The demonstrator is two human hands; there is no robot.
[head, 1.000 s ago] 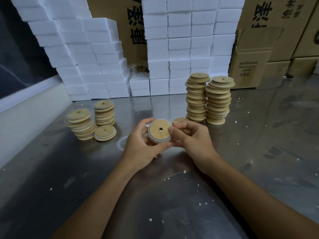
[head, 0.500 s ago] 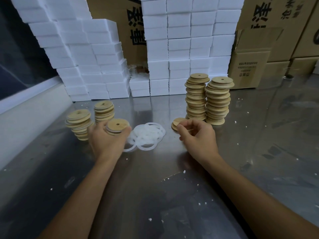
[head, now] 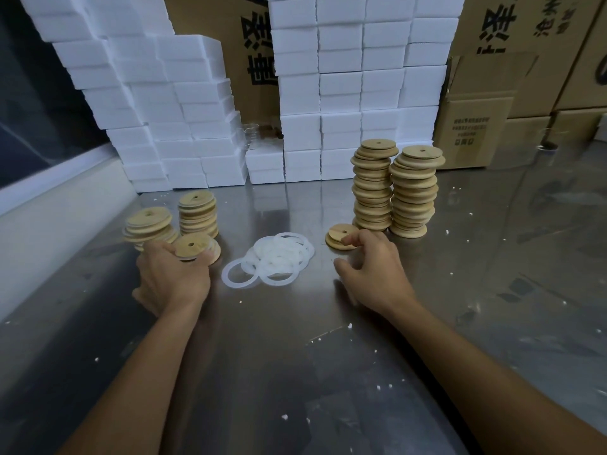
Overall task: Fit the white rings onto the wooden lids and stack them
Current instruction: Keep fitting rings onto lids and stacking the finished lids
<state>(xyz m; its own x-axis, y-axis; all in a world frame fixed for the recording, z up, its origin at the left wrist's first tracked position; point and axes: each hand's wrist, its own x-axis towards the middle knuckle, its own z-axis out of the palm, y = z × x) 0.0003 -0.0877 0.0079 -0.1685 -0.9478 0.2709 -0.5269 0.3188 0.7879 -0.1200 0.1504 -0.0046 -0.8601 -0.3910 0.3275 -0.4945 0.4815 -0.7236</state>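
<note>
Lid in hand: a wooden lid (head: 192, 246), centre hole up, is grasped at its rim by the left hand (head: 172, 277) and sits on or just above a low stack (head: 210, 252) near the table's left edge; whether it has touched down cannot be told.
Rings: a loose heap of white rings (head: 276, 259) lies mid-table between the hands, one ring slid out toward the near side.
Next lid: a single lid (head: 340, 236) lies flat at the foot of the tall stacks, and the right hand (head: 374, 269) hovers over its near edge with fingers loosely curled, grasping nothing.
Done pile: two short stacks (head: 147, 226) (head: 198, 211) stand behind the left hand toward the table's left edge; these appear to be the fitted lids.
Supply: two tall stacks (head: 372, 185) (head: 414, 192) stand right of centre toward the back edge, apparently still waiting for rings.
Progress: judged early to midway, with more lids in the tall stacks than in the short ones.
Surface: a steel table (head: 295, 356) flecked with white crumbs.
Backdrop: white foam blocks (head: 341, 87) and cardboard cartons (head: 476, 126) line the back edge.
</note>
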